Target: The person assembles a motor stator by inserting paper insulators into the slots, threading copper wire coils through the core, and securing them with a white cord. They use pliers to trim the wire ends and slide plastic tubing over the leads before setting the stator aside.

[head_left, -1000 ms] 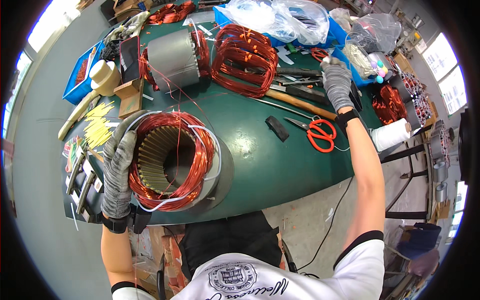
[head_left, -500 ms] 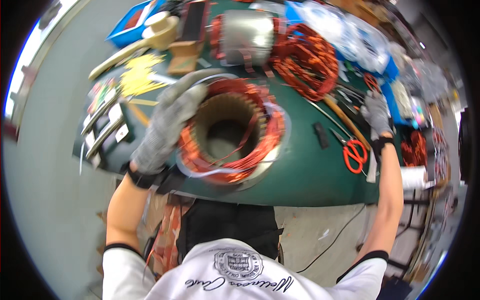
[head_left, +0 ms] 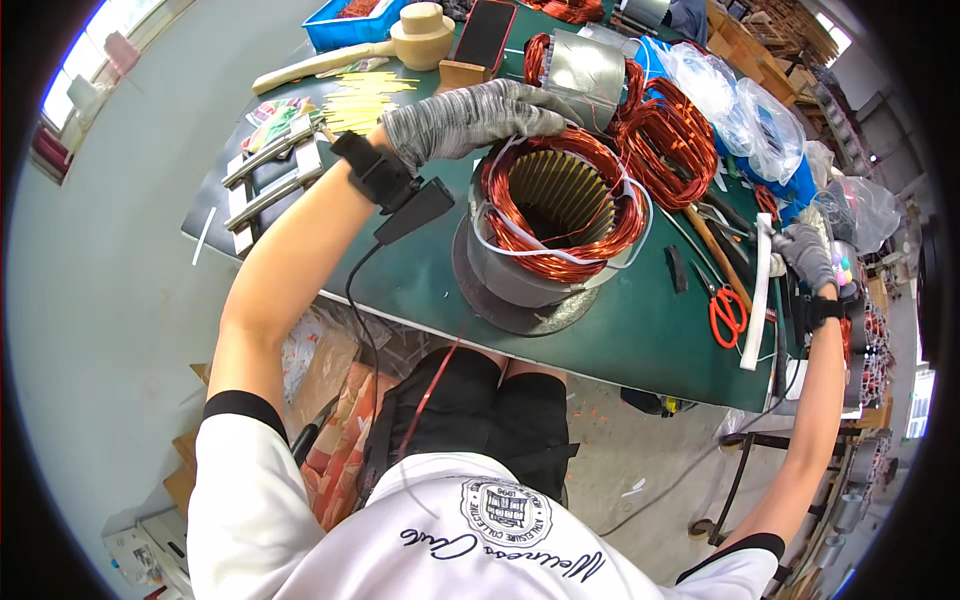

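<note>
While the stator (head_left: 553, 225) stands at frame centre on the green bench (head_left: 640, 330), treat it as heavy and its copper windings as delicate: grip the steel shell. Your left hand (head_left: 470, 115) lies flat over its upper-left rim; your right hand (head_left: 808, 255), far right, clasps a white strip (head_left: 757, 295), fingers partly hidden.

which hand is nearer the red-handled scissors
Right. The right hand holds a white strip just beyond the red-handled scissors, off to their right. The left hand rests on the copper-wound stator, far to their left.
</note>
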{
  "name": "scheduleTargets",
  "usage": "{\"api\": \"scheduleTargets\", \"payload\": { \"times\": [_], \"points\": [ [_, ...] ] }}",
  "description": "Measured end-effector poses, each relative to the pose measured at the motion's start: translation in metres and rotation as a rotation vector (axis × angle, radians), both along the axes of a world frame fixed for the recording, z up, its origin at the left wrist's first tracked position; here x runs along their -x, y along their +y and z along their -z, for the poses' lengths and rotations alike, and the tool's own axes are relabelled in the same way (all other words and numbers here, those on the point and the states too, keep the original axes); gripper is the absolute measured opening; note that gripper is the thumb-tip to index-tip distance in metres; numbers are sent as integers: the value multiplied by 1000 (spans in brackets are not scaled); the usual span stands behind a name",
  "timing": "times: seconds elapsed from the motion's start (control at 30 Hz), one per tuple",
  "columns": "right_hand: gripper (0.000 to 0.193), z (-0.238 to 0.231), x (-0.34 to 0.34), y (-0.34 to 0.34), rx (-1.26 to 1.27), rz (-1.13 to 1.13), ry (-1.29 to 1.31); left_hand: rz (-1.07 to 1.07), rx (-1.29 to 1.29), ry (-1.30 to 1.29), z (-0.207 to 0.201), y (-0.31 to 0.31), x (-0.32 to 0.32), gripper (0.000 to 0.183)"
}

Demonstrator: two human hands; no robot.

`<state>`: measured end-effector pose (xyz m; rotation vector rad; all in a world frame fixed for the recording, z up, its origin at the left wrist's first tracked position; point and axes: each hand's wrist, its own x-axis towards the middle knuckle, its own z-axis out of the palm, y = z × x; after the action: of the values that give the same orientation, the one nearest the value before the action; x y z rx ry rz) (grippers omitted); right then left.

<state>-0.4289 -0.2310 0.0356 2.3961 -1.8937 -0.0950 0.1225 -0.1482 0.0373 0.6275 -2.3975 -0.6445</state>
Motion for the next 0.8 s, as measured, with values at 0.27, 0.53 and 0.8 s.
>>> {"api": "scheduleTargets", "payload": {
  "times": [0.27,0.53,0.8],
  "points": [
    [29,-67,-63,80,-141,-42,-1748,8,-439,101,4,-1,7,43],
    [17,-87,-267,124,537,-892,-65,184,-656,253,7,-8,16,44],
    [14,-93,-337,95,607,-801,368,119,-900,381,18,-14,10,44]
  ]
}}
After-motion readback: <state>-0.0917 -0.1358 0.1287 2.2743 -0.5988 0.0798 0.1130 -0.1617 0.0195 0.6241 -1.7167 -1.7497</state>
